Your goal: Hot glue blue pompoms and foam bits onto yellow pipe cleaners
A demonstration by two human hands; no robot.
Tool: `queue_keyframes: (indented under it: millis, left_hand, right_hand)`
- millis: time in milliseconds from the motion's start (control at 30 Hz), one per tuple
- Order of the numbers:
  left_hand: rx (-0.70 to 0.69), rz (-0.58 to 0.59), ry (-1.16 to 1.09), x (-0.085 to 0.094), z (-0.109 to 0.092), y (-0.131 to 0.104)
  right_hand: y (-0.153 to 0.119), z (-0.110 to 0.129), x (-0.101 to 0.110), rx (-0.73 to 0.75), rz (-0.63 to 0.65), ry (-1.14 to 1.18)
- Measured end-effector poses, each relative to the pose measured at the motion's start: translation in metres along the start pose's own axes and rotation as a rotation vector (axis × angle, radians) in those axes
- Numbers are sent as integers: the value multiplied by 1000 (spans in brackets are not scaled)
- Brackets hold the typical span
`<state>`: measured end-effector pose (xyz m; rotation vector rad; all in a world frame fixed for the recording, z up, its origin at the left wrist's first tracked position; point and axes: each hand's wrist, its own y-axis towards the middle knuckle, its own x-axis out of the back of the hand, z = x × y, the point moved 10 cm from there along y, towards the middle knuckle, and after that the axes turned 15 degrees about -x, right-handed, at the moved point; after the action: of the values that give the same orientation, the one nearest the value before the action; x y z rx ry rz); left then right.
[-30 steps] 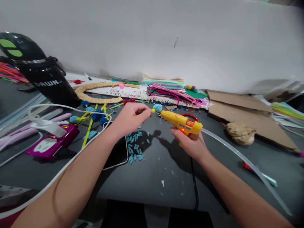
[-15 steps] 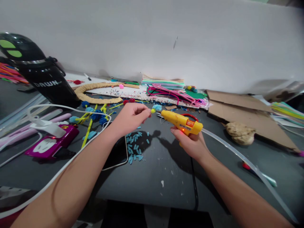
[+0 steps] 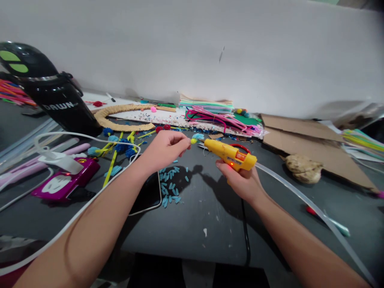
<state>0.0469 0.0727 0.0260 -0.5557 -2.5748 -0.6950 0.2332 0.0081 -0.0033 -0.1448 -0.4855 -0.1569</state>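
Between its thumb and fingertips my left hand (image 3: pixel 168 148) pinches a small yellow-and-blue fuzzy flower (image 3: pixel 197 138); its far side is too small to make out. My right hand (image 3: pixel 240 180) is wrapped round a yellow hot glue gun (image 3: pixel 231 153), whose red light is lit. The nozzle points left, right by the blue part of the flower; I cannot tell whether they touch. A long clear glue stick (image 3: pixel 288 190) trails from the gun's back. Below my left hand lie several cut blue fuzzy bits (image 3: pixel 170 186) beside a phone (image 3: pixel 147 196).
A black bottle (image 3: pixel 60 88) and a magenta power adapter (image 3: pixel 64 180) with white cables stand at left. Several blue-and-yellow flowers (image 3: pixel 121 146), a tan wrapped ring (image 3: pixel 105 118) and pink pipe cleaners (image 3: pixel 210 116) lie behind. Cardboard (image 3: pixel 306 140) and a beige lump (image 3: pixel 303 168) are at right.
The glue gun has shifted very slightly to the right. My left hand and the flower have hardly moved.
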Motion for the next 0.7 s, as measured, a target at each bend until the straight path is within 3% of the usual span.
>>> queue_keyframes:
  millis: [500, 700]
  left_hand:
    - [40, -56, -68, 5, 6, -2]
    - [16, -133, -133, 13, 3, -2]
  right_hand:
    - [10, -5, 16, -9, -116, -42]
    - [29, -12, 21, 35, -128, -235]
